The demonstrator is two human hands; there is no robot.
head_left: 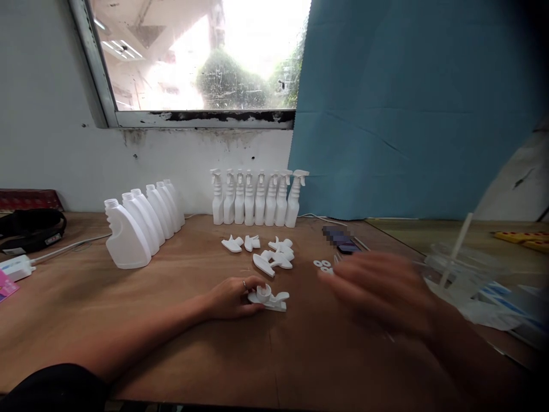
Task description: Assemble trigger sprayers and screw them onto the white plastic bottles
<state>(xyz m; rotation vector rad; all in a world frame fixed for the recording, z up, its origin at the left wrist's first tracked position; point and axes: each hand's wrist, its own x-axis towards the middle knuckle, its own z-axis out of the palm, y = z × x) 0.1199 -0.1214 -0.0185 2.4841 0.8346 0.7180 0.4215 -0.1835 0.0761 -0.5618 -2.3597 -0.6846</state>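
Observation:
My left hand point(237, 296), with a ring on one finger, grips a white spray head point(274, 298) that lies on the brown table point(206, 360) with its round collar facing up. To the right, my right hand point(377, 292) is smeared by motion above the table, beside several small white rings point(322, 264); its fingers and anything in them cannot be made out. Several loose white spray heads point(281, 254) lie behind my left hand.
Open white bottles point(128, 237) stand in a slanted row at the left. Bottles with spray heads point(260, 200) line the wall. A dark phone-like object point(343, 243), a clear plastic cup point(463, 274) with a straw and a white power strip point(16, 268) lie around.

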